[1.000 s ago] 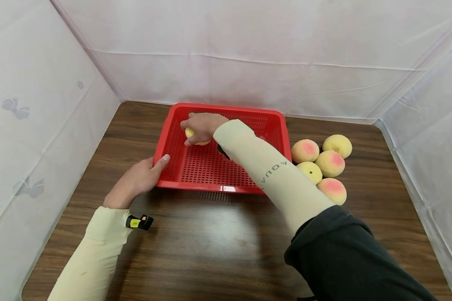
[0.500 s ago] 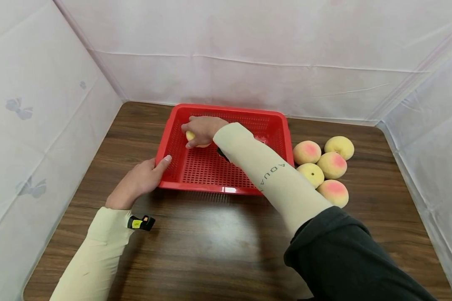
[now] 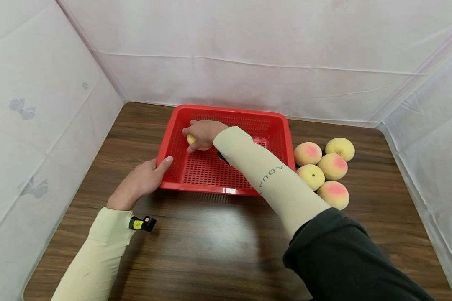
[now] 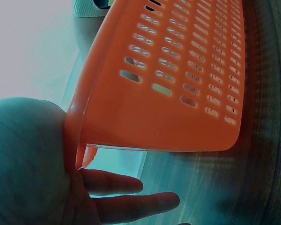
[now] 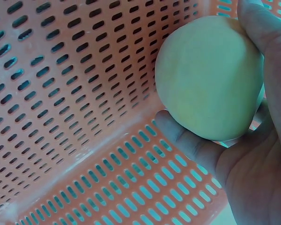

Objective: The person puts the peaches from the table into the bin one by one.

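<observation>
The peach (image 3: 197, 143) sits low in the far left corner of the red basket (image 3: 226, 190), gripped from above by the right hand (image 3: 202, 132); half a second ago it was held in much the same spot, only slightly higher in the picture. The right wrist view shows what the head view hides: fingers (image 5: 192, 143) curled under the fruit, just above the slotted floor. The left hand (image 3: 143, 179) rests against the basket's near left corner (thumb on the rim), its fingers (image 4: 131, 206) straight and loosely spread beneath. Five more peaches (image 3: 325, 167) lie clustered on the wooden table (image 3: 211, 251), just right of the basket.
</observation>
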### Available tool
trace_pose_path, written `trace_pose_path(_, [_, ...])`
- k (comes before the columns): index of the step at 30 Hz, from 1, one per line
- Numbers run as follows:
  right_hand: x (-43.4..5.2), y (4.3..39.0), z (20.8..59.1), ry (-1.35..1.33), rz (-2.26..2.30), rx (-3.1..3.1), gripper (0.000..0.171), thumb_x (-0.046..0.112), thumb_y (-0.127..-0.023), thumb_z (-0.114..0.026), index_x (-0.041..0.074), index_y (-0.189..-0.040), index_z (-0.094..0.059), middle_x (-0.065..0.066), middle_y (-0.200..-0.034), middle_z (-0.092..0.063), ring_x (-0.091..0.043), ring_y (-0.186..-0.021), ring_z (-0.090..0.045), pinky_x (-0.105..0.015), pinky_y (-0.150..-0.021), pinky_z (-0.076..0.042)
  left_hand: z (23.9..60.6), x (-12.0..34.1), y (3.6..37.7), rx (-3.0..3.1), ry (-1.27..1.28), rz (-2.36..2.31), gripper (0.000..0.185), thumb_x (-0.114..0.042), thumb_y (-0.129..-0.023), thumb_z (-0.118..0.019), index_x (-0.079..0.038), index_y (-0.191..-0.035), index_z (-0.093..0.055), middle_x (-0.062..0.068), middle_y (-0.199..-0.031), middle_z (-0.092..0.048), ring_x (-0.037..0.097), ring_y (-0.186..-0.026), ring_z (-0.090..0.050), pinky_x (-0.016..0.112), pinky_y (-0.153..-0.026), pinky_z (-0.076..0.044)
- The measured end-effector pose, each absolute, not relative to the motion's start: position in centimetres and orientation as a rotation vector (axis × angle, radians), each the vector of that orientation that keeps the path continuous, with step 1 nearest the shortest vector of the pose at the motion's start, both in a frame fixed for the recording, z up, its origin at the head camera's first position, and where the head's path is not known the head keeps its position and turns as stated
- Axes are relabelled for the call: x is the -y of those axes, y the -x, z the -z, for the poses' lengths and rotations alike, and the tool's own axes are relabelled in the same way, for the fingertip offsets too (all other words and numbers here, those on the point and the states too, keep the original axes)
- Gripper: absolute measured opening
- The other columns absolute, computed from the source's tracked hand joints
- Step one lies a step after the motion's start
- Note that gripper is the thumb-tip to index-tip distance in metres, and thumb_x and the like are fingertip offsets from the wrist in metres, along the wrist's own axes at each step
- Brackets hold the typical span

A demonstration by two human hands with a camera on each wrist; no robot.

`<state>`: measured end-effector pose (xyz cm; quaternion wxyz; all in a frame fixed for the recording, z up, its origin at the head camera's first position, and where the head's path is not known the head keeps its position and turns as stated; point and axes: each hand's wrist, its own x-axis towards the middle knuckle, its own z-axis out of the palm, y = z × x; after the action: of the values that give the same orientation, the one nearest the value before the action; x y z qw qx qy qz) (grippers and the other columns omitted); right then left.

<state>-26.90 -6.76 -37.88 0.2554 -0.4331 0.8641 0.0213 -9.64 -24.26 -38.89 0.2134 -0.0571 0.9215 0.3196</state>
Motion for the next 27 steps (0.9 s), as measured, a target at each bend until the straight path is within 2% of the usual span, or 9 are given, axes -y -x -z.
trace_pose_path(4, [6.54,26.85,38.15,1.178,-0.056,-2.352,0.056,0.052,-0.1,-0.064,0.026,-0.147,-0.049,-0.004,-0.15,-0.05,-0.02,-0.142,-0.045,-0.038,-0.115,-0.043,38.99,24.15,9.64,-2.568,0.149,-0.884,0.071,-0.064,-0.108,-0.027,-0.002,-0.12,-0.06,0.011,-0.087,-0.064,0.022,-0.076,-0.055,0.035,-0.068,-0.043])
trace_pose_path(8, [6.37,26.8,38.32,1.188,-0.05,-2.359,0.059,0.051,-0.099,-0.065,0.025,-0.149,-0.048,-0.005,-0.145,-0.05,-0.019,-0.126,-0.051,-0.037,-0.111,-0.045,39.01,24.02,9.66,-2.562,0.148,-0.888,0.071,-0.063,-0.108,-0.028,-0.002,-0.124,-0.06,0.011,-0.088,-0.064,0.022,-0.077,-0.055,0.035,-0.068,-0.043])
trace_pose_path(11, [6.3,26.74,38.34,1.193,-0.04,-2.371,0.06,0.05,-0.099,-0.066,0.025,-0.15,-0.048,-0.005,-0.142,-0.049,-0.019,-0.121,-0.052,-0.037,-0.109,-0.046,39.0,23.95,9.7,-2.555,0.148,-0.897,0.07,-0.062,-0.108,-0.029,-0.002,-0.125,-0.059,0.012,-0.089,-0.065,0.022,-0.078,-0.055,0.035,-0.068,-0.043])
trace_pose_path(27, [6.22,26.85,38.65,1.209,-0.044,-2.412,0.057,0.05,-0.099,-0.066,0.026,-0.147,-0.049,-0.004,-0.142,-0.049,-0.023,-0.125,-0.048,-0.039,-0.108,-0.046,38.83,23.88,9.9,-2.551,0.153,-0.908,0.064,-0.058,-0.109,-0.032,-0.001,-0.124,-0.059,0.012,-0.09,-0.064,0.022,-0.077,-0.055,0.035,-0.067,-0.043])
